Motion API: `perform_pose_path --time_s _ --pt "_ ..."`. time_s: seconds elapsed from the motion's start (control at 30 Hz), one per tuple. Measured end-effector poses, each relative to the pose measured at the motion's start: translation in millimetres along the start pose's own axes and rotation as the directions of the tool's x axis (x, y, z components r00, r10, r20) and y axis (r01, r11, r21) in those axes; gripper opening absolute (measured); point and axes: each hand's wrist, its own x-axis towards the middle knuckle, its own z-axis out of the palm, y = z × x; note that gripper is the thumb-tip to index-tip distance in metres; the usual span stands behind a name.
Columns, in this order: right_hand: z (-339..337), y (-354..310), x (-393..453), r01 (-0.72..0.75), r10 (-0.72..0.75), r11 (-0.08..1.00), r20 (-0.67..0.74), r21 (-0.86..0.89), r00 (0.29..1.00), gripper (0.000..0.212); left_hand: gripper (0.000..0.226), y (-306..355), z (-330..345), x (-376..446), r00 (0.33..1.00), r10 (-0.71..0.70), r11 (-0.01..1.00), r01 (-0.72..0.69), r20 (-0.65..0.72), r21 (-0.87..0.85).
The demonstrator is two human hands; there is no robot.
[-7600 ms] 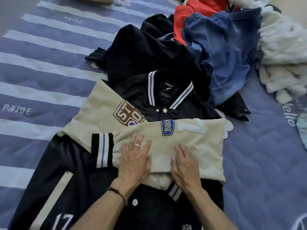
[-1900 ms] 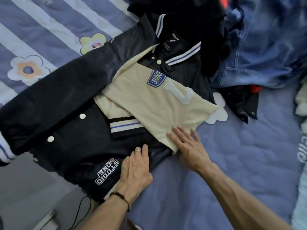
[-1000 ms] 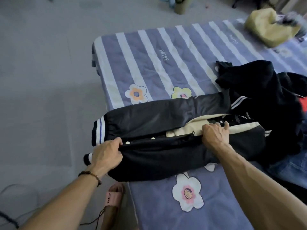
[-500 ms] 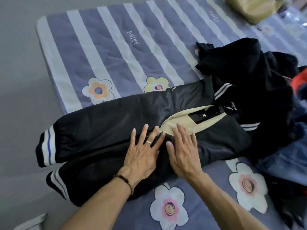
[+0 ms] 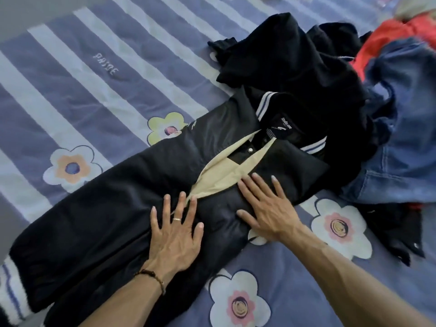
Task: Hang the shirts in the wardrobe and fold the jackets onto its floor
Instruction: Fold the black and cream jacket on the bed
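striped quilt [image 5: 70, 74]; dark hoodie [image 5: 290, 62] heaped against jacket [image 5: 113, 208] collar

Jacket cuff [image 5: 9, 286] cut off at left edge; clothes pile [image 5: 401, 55] blurred.

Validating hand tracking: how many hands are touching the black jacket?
2. The left hand lies flat on the middle of the black jacket; the right hand lies flat beside it, nearer the collar.

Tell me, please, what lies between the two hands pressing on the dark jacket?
In the head view, only the jacket itself: a dark padded fold with the tip of its cream panel between the left hand and the right hand.
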Motion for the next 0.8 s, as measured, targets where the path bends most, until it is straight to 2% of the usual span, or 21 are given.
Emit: perform_pose_path --time_s 0.03,0.1,0.2,0.27,0.33,0.4,0.47,0.53,0.63,0.7,0.73,0.8 --pt "0.5 3.1 0.1 -0.154 0.154 0.988 0.026 0.018 0.988 0.074 0.068 1.0 -6.4 2.8 1.000 0.023 1.000 -0.023 0.012 0.005" --pt "-7.2 -1.4 7.0 -0.412 0.405 0.910 0.116 0.041 0.907 0.076 0.068 -3.0 -24.5 14.2 0.994 0.100 0.995 -0.100 0.049 0.003" --pt "-21.1 -38.8 14.4 -0.589 0.563 0.789 0.180 0.173 0.807 0.069 0.054 -27.4 -55.7 44.5 0.967 0.249 0.955 -0.254 -0.053 -0.152" --pt "-24.8 -70.6 13.5 -0.704 0.663 0.660 0.237 0.262 0.710 0.067 0.044 -54.5 -72.7 61.2 0.908 0.385 0.873 -0.416 -0.162 -0.256" --pt "-25.1 -108.6 14.2 -0.792 0.727 0.518 0.321 0.324 0.607 0.066 0.040 -88.7 -82.4 70.4 0.843 0.477 0.816 -0.529 -0.246 -0.230" --pt "-22.0 -153.6 15.1 -0.851 0.791 0.413 0.336 0.323 0.511 0.065 0.046 -125.9 -84.8 75.7 0.829 0.513 0.821 -0.550 -0.225 -0.154" --pt "-15.8 -201.8 16.1 -0.872 0.842 0.393 0.267 0.293 0.469 0.067 0.057 -157.7 -75.5 78.7 0.797 0.591 0.801 -0.598 -0.125 -0.025" --pt "-13.2 -256.4 17.9 -0.873 0.865 0.382 0.216 0.303 0.453 0.067 0.068 -177.7 -59.7 78.6 0.735 0.677 0.732 -0.677 0.028 0.073" --pt "-8.8 -339.0 17.5 -0.859 0.890 0.337 0.168 0.385 0.424 0.062 0.075 -185.2 -45.5 71.2 0.692 0.703 0.684 -0.721 0.165 0.110" --pt "-11.6 -382.4 16.9 -0.857 0.885 0.299 0.214 0.420 0.414 0.062 0.075 -187.6 -44.6 64.5 0.666 0.715 0.657 -0.744 0.211 0.124" --pt "-16.3 -400.4 13.4 -0.853 0.874 0.293 0.240 0.431 0.422 0.062 0.074 -192.1 -45.0 57.8 0.632 0.738 0.624 -0.773 0.237 0.116" --pt "-22.2 -411.0 2.9 -0.803 0.847 0.338 0.213 0.491 0.487 0.059 0.069 -203.4 -49.1 46.9 0.580 0.780 0.582 -0.810 0.235 0.067"
